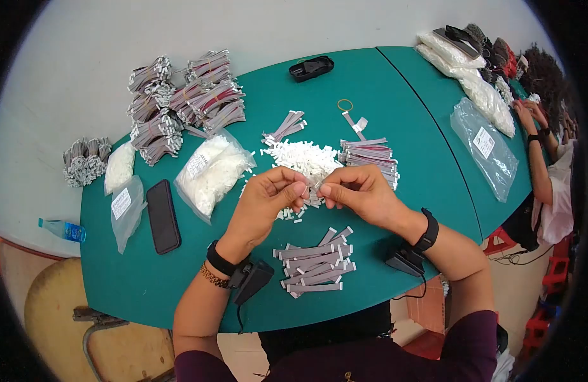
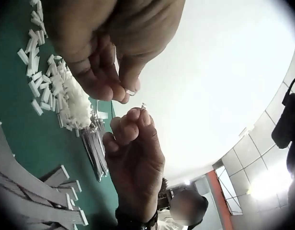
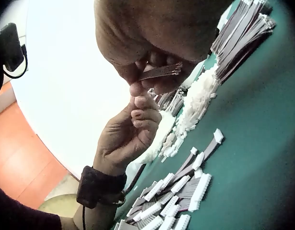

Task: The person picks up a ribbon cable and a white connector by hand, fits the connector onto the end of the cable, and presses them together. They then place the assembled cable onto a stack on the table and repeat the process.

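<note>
Above the heap of white connectors (image 1: 303, 158), both hands meet fingertip to fingertip. The left hand (image 1: 259, 202) pinches a small white connector (image 2: 130, 92) between thumb and fingers. A short grey ribbon cable (image 3: 159, 72) is held by the right hand (image 1: 370, 197), its free wire ends lying under the curled fingers in the right wrist view. The left wrist view shows a small gap between the two pinches. Nearer the body lie grey cables (image 1: 316, 261) with white connectors on their ends. More cables (image 1: 370, 158) lie in a pile beyond the right hand.
Bundled cables (image 1: 208, 95) are stacked at the back left. Near them are a bag of white parts (image 1: 211, 169) and a black phone (image 1: 163, 216). A black case (image 1: 312, 68) lies at the back. At the right, another person's arms (image 1: 539, 153) are near plastic bags (image 1: 485, 146).
</note>
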Demonstrator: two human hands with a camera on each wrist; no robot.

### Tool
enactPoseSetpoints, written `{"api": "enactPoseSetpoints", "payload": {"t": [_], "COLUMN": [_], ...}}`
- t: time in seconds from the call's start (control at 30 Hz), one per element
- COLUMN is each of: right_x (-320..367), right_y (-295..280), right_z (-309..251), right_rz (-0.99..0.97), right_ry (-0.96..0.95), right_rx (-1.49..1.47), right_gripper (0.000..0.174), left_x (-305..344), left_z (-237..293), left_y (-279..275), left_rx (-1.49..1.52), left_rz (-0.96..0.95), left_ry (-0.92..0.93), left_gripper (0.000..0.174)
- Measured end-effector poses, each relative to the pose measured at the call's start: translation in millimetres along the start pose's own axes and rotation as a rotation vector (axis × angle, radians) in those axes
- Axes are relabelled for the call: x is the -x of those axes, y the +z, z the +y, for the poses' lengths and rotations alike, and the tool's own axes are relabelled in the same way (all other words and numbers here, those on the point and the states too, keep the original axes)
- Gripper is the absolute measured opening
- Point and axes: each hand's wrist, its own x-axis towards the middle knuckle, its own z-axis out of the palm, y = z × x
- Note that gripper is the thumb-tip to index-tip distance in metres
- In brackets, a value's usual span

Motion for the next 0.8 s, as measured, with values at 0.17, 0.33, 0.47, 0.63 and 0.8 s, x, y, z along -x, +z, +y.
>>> {"api": "enactPoseSetpoints", "payload": {"t": [0.17,0.33,0.47,0.63,0.8], "right_x": [0.9,1.4,1.2,0.3,-0.4], "right_y": [0.8,0.7,0.7,0.4,-1.8], "right_z": [-1.5,-3.2,-1.0,1.6,0.2], "right_rz": [-0.023,-0.04,-0.05,-0.045,-0.01], "right_ry": [-0.001,0.016,0.01,-0.006,-0.019], "right_rx": [-0.021,-0.028,-0.04,-0.054,-0.023], "right_gripper": [0.015,0.015,0.015,0.014,0.014], "left_x": [2.0,2.0,2.6,1.4,2.2], "left_z": [1.2,0.7,0.9,0.1,3.9], "left_y": [3.4,2.7,0.9,-1.2,1.7], "left_rx": [0.107,0.175,0.201,0.203,0.225], "left_rz": [-0.005,-0.026,-0.044,-0.047,-0.057], "left_ry": [-0.031,-0.064,-0.105,-0.082,-0.044], "left_gripper": [0.017,0.018,0.021,0.027,0.028]}}
